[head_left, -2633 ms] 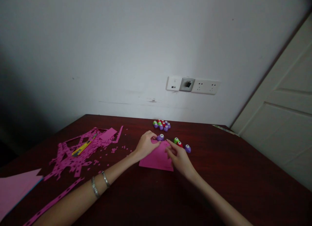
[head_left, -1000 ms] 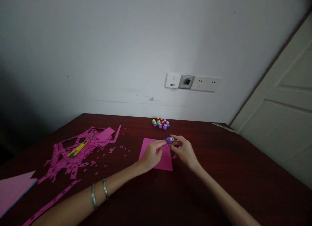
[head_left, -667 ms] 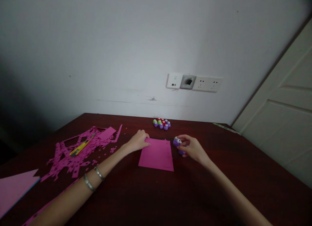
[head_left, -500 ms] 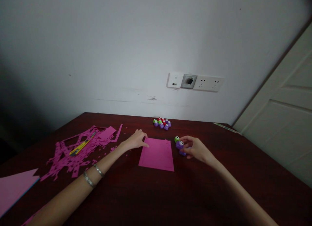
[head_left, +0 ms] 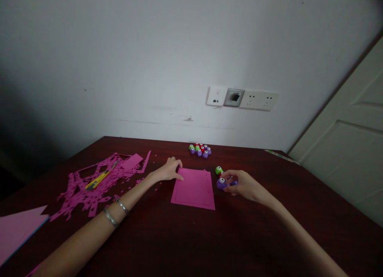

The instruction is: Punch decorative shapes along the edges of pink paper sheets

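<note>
A sheet of pink paper point(head_left: 194, 189) lies flat on the dark table. At its upper left corner rests my left hand point(head_left: 168, 170), thumb on the sheet and fingers apart from it, not gripping the paper. My right hand point(head_left: 243, 184), just right of the sheet, has thumb and fingers closed around a purple craft punch point(head_left: 221, 184) with an eye-like top. Another purple part shows under the palm; whether it belongs to the same punch I cannot tell. Behind these fingers stands a green punch point(head_left: 218, 170), with a bit of red beside it.
Several similar punches point(head_left: 199, 150) cluster near the wall. On the left, a yellow utility knife point(head_left: 98, 180) lies over punched pink scraps point(head_left: 74, 191). Pale pink sheets point(head_left: 19, 231) occupy the near left corner. A thin strip point(head_left: 281, 156) lies at the far right edge.
My right hand has brought the purple punch slightly down and turned it, so the red bit behind now shows. My left hand stays at the paper's corner.
</note>
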### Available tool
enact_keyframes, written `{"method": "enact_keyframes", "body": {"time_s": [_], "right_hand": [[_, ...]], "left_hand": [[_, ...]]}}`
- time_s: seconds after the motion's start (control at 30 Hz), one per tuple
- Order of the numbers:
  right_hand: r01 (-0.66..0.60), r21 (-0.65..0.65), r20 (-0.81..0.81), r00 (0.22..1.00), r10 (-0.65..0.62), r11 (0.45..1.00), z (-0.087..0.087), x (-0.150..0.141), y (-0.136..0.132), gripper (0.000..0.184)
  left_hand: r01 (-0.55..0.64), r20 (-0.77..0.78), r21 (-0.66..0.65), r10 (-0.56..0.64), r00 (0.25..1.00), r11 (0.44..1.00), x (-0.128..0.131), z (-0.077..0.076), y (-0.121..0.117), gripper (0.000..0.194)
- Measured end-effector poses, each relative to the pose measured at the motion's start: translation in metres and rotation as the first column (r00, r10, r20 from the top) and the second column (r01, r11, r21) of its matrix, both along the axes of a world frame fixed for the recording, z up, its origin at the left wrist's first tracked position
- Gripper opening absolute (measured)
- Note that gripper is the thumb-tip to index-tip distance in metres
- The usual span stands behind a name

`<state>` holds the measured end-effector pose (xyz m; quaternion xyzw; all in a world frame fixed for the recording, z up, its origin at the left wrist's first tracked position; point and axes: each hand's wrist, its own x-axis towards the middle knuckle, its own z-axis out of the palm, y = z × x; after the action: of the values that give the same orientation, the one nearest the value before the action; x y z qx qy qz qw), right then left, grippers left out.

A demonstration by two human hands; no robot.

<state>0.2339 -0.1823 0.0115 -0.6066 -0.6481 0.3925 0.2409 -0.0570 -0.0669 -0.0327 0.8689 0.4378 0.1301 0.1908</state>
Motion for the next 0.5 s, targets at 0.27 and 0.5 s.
{"method": "enact_keyframes", "body": {"time_s": [0.27,0.5], "right_hand": [[-0.066,0.070,0.072,0.996,0.061,0.995,-0.005,-0.002,0.000,0.030],[-0.055,0.141,0.080,0.996,0.044,0.988,-0.014,-0.003,0.001,0.024]], "left_hand": [[0.045,0.148,-0.120,-0.027,0.989,0.992,0.009,0.008,-0.008,0.028],[0.058,0.334,-0.394,0.084,0.939,0.917,0.005,0.012,-0.002,0.011]]}}
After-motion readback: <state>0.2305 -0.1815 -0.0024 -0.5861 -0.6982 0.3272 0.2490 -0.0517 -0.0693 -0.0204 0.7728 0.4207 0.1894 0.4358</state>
